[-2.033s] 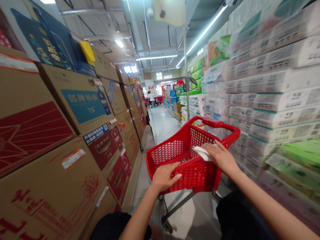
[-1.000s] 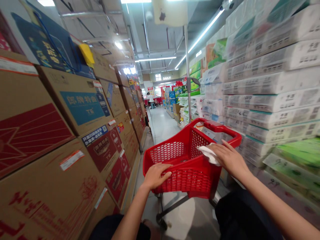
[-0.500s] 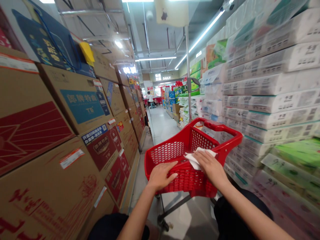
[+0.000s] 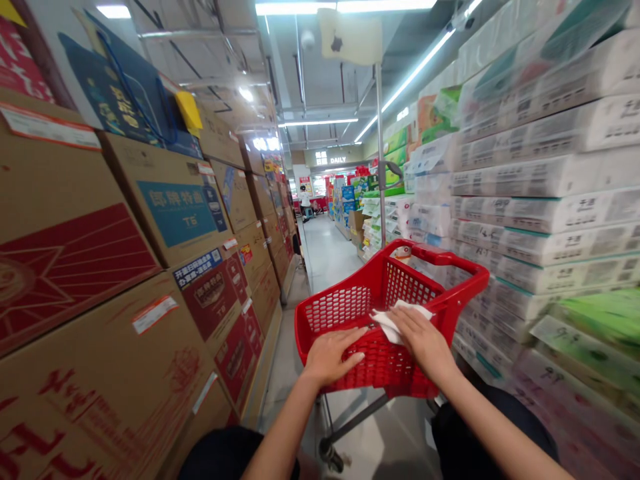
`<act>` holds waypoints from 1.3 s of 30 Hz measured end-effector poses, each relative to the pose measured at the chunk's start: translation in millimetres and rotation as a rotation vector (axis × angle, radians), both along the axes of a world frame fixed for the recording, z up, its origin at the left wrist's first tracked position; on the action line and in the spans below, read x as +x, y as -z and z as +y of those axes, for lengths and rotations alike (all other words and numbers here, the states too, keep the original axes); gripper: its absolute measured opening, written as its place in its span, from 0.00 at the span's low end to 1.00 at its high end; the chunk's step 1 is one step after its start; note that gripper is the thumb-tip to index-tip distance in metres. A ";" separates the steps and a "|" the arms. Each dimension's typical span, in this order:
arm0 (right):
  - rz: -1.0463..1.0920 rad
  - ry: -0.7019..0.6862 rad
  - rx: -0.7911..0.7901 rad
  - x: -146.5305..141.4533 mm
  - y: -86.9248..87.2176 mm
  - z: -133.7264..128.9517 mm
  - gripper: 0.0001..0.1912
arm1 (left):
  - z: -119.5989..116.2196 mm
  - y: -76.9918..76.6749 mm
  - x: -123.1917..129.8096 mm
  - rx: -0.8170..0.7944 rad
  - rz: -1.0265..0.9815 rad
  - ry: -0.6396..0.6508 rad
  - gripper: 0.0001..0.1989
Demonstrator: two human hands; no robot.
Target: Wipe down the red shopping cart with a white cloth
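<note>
Right hand (image 4: 425, 340) lies over a crumpled white cloth (image 4: 387, 328), its fingers stretched out and close together, pressing the cloth against the near rim (image 4: 371, 333) of a red shopping cart (image 4: 385, 367). Its thumb is hidden, so whether it also pinches the cloth cannot be told. Left hand (image 4: 330, 357) is empty and open, resting on the same rim beside the cloth, fingers reaching over the edge and thumb spread apart along the outer side. Both forearms come up from below.

The cart stands upright on the pale floor (image 4: 327, 260), turned sideways to the person, with its looped handle (image 4: 440, 257) toward the right and a dark wheel (image 4: 333, 457) showing below the basket. A metal pole (image 4: 381, 133) rises behind the cart, with a pale panel (image 4: 350, 40) at its top.

Printed cardboard boxes (image 4: 195, 293) are stacked along the left of the aisle, a blue bag (image 4: 125, 100) resting on top. White wrapped packs (image 4: 540, 173) are piled high on the right, with green packs (image 4: 600, 320) lower down at the near end. Far down the aisle, another person (image 4: 305, 199) in a white top is near a sign reading DAILY (image 4: 330, 158).
</note>
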State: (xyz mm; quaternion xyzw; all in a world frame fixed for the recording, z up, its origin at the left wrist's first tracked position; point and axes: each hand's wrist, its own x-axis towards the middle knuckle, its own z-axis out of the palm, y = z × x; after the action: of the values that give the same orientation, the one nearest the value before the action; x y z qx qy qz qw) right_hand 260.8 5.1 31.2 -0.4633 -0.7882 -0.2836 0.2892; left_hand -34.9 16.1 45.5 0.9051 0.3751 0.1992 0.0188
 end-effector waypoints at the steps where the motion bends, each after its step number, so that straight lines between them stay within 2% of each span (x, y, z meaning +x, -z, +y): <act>1: -0.017 -0.028 -0.017 -6.2 2.3 -0.8 0.26 | -0.3 0.2 -0.1 0.001 0.001 -0.007 0.29; 3: -0.041 -0.065 -0.044 0.0 -0.4 -1.9 0.27 | -0.7 0.5 -1.6 0.005 0.001 -0.018 0.29; 5: -0.044 -0.055 -0.043 25.5 -10.3 -1.5 0.28 | -0.9 0.8 -3.3 0.010 -0.004 -0.017 0.29; 7: -0.030 0.009 -0.018 54.0 -20.8 0.1 0.28 | -1.3 0.9 -2.8 0.012 -0.008 -0.013 0.29; 9: -0.002 0.068 0.006 68.0 -25.1 1.9 0.26 | -2.1 0.9 0.8 0.010 -0.006 -0.014 0.29; 12: 0.043 0.075 0.021 47.7 -14.6 2.3 0.24 | -3.8 1.5 10.2 0.010 0.003 -0.023 0.30; 15: 0.042 -0.003 -0.011 5.2 4.0 -1.3 0.26 | -4.9 3.6 18.4 0.023 -0.003 -0.032 0.30; 17: 0.012 -0.062 -0.044 -9.2 10.3 -4.3 0.28 | -5.1 5.5 20.9 0.032 -0.008 -0.038 0.28; 20: -0.047 -0.093 -0.073 9.0 4.4 -5.6 0.31 | -5.2 8.1 21.5 0.031 -0.012 -0.039 0.28; 23: -0.034 -0.006 -0.045 50.9 -10.3 -3.3 0.29 | -5.8 10.6 23.7 0.031 -0.021 -0.045 0.30; 25: 0.006 0.054 -0.025 68.3 -15.6 -1.4 0.27 | -6.4 12.7 27.8 0.037 -0.035 -0.051 0.30; 27: 0.045 0.073 -0.014 66.9 -13.1 -0.6 0.25 | -6.7 14.9 33.4 0.041 -0.047 -0.058 0.30; 32: 0.049 -0.028 -0.036 16.2 12.4 -5.8 0.28 | -6.2 18.2 42.2 0.047 -0.049 -0.085 0.29; 34: 0.008 -0.076 -0.067 8.5 16.9 -8.8 0.30 | -6.1 17.7 41.4 0.041 -0.041 -0.090 0.28; 36: -0.037 -0.099 -0.089 19.4 14.1 -10.0 0.32 | -6.4 16.2 39.3 0.031 -0.028 -0.087 0.28; 39: -0.046 -0.035 -0.060 57.2 2.1 -7.6 0.32 | -7.8 13.8 37.9 0.017 -0.010 -0.078 0.29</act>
State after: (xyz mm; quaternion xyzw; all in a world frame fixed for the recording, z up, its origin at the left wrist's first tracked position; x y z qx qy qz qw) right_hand 318.0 -2.5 29.2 -0.4513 -0.8108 -0.2652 0.2619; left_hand 2.9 8.2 31.6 0.8890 0.4082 0.2073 0.0052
